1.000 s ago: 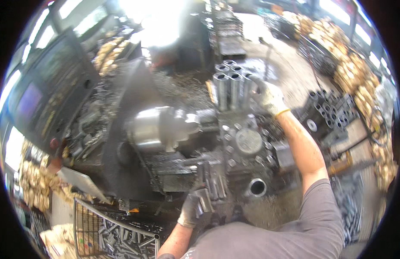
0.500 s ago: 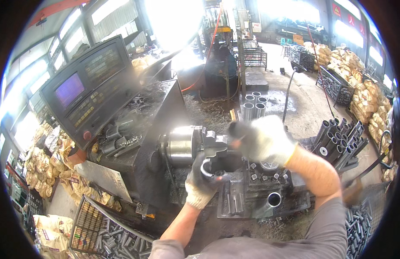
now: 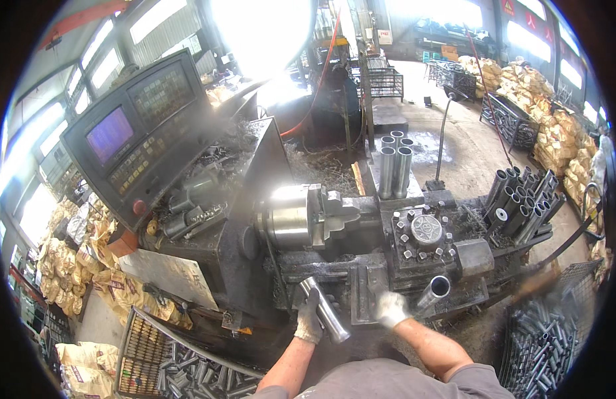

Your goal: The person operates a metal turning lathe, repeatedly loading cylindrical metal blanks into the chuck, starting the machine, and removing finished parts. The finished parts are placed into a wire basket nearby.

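Observation:
My left hand [image 3: 309, 321], in a white glove with dark, soiled fingers, is closed around a shiny steel tube [image 3: 332, 324]. The tube slants down to the right in front of the lathe. My gloved right hand [image 3: 392, 309] is low at the machine's front edge, beside a dark slotted block [image 3: 362, 292]; its fingers are hidden. Just right of it, a single steel tube [image 3: 438, 288] stands tilted with its open end up. Beyond my hands, the lathe chuck [image 3: 288, 216] shows its stepped jaws [image 3: 334, 216] with no tube between them. The tool post [image 3: 426, 230] is to its right.
Several upright tubes [image 3: 396, 163] stand behind the tool post. More tubes [image 3: 520, 206] lean in a bundle at right. A control panel [image 3: 135, 126] rises at left. Wire bins of short tubes flank me: a left bin [image 3: 140, 352] and a right bin [image 3: 540, 352].
Both hands have come back from the chuck toward me. My left hand now has the tube lower and in full view; my right hand has dropped from beside the jaws to the front edge.

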### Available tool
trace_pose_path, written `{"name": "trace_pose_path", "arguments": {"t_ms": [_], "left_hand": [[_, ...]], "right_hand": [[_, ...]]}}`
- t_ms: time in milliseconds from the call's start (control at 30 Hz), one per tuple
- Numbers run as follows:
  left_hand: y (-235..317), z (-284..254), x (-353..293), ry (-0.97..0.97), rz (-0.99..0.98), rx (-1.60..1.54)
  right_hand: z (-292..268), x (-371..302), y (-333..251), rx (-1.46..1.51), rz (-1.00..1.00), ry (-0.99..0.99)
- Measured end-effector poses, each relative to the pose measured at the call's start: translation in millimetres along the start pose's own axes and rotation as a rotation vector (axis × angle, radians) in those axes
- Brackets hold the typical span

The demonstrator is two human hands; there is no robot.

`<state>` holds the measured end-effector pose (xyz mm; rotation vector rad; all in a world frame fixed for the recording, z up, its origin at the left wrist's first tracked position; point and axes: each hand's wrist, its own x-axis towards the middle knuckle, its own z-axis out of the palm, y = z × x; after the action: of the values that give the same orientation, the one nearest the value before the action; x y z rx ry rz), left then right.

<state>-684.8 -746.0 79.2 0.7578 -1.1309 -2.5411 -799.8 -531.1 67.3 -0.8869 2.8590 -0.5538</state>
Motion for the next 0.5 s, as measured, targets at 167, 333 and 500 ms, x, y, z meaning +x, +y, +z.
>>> {"name": "trace_pose_path", "arguments": {"t_ms": [167, 333, 500], "left_hand": [[-4, -15, 7, -0.137, -0.008, -0.218], [-6, 77, -25, -0.223, 0.126, -0.062], [15, 104, 3, -0.448, -0.152, 0.024]], "right_hand": [[-92, 10, -31, 0.896, 0.105, -0.285], [-69, 11, -57, 0.707, 0.279, -0.497], [-160, -11, -60, 0.782, 0.091, -0.393]]}}
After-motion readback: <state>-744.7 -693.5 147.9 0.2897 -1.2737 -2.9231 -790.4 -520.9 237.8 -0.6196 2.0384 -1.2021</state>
